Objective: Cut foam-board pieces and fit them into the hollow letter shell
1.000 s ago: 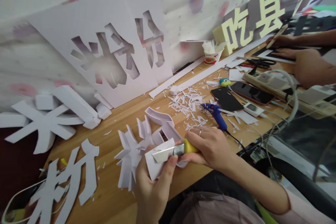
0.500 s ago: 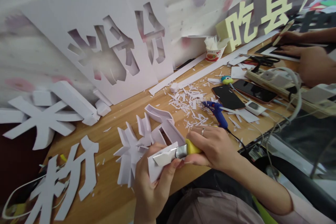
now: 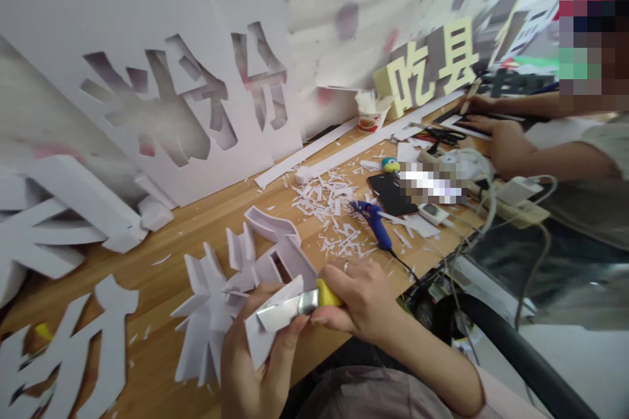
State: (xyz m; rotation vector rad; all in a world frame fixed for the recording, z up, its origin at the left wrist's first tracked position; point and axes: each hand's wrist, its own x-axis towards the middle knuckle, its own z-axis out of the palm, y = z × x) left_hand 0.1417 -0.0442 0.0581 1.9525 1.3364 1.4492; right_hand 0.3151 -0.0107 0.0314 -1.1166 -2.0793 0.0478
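My left hand (image 3: pixel 260 353) is closed round a small white foam board piece (image 3: pixel 258 340), held tilted above the table's front edge. My right hand (image 3: pixel 361 301) grips a utility knife (image 3: pixel 329 294) by its yellow handle. The knife's wide metal blade (image 3: pixel 282 315) lies flat against the face of the board piece, its tip pointing left. Just behind my hands stands a hollow white foam character (image 3: pixel 211 314) with thin upright walls, partly hidden by my left hand.
A blue glue gun (image 3: pixel 376 222) lies beside white scraps (image 3: pixel 329 203). Behind it are a dark phone (image 3: pixel 390 193) and a paper cup (image 3: pixel 372 114). A cut-out white board (image 3: pixel 196 177) leans at the back. At right, a co-worker's hands (image 3: pixel 476 114) work near a power strip (image 3: pixel 521 209).
The view has turned to the right, so the table things sit further left and more of the co-worker shows. My hands keep the same hold, blade still against the board piece.
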